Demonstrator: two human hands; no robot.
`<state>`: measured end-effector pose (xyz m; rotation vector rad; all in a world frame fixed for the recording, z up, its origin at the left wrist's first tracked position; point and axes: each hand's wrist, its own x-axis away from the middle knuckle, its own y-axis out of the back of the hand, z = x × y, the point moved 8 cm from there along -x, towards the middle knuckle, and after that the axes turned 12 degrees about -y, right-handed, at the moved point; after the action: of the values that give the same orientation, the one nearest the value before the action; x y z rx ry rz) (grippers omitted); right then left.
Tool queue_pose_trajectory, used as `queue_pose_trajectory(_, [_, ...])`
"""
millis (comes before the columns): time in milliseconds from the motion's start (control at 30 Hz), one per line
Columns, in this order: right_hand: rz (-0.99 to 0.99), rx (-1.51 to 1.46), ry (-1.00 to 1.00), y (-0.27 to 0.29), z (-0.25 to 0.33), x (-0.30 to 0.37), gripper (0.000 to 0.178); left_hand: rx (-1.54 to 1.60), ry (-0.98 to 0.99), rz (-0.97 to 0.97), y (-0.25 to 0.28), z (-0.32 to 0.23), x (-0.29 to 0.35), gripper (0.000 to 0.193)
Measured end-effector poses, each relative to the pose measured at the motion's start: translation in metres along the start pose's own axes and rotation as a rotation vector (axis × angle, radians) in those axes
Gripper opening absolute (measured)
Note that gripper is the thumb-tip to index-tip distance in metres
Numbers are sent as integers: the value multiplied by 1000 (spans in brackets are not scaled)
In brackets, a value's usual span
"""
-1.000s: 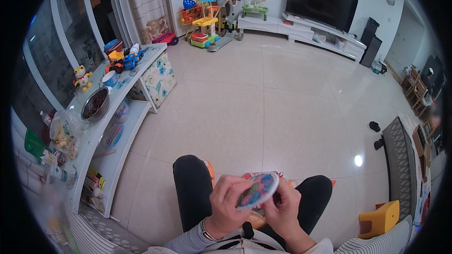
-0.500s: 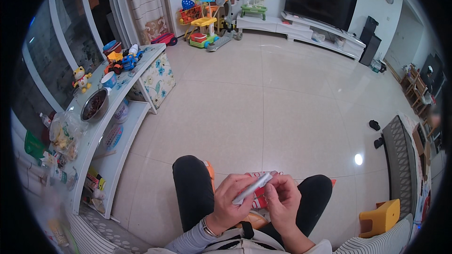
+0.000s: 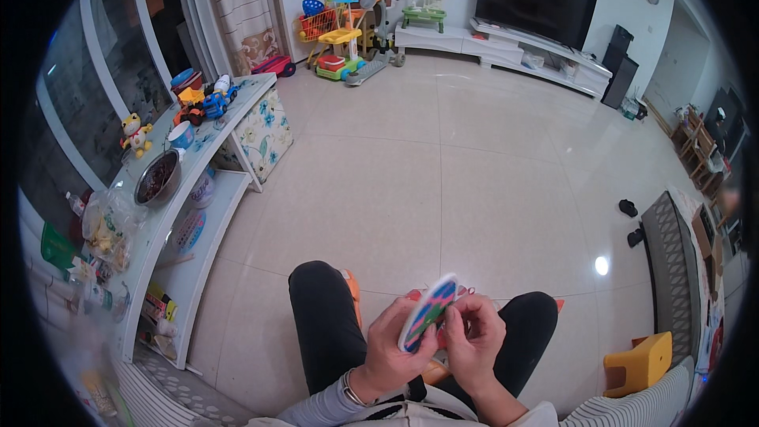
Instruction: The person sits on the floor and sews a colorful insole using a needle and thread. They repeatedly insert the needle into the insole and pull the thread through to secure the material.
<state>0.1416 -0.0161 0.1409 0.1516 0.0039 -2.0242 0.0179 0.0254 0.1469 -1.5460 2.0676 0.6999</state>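
Above my lap, my left hand [image 3: 386,357] grips a flat, long oval piece [image 3: 429,316] that looks like an embroidered insole. Its rim is white, and its face carries a blue, pink and green pattern. It stands tilted on edge, with the patterned side toward the right. Close beside it, my right hand [image 3: 476,345] is closed in a pinch, thumb against fingers. What sits between those fingertips is too small to make out. Something red shows in part behind both hands, mostly hidden by them.
At left stands a white shelf table [image 3: 202,138] with a metal bowl [image 3: 158,178], plastic bags [image 3: 111,221] and toys. A yellow stool [image 3: 639,365] is at lower right. Dark shoes [image 3: 628,208] lie on the tiled floor. Toy carts [image 3: 340,39] and a television [image 3: 536,1] stand at the far side.
The flat piece has turned from nearly edge-on to a steeper tilt, so its coloured pattern now shows. My right hand stays close beside it, fingers pinched.
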Motion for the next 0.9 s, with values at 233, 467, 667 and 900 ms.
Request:
queue_pose_trajectory(233, [-23,281,193,-15,6,10,8,502,450,-185,-2,46,18,19])
queue_pose_trajectory(467, [79,487,310,-33,10,20,21,638,572,-108,-10,47,16,22])
queue_pose_trajectory(667, [46,300,214,-4,40,25,10,720,555,-151,-4,48,11,25])
queue_pose_trajectory(900, [390,-760,-739,-18,-49,-8,24,777,551,-59,-13,40,16,26])
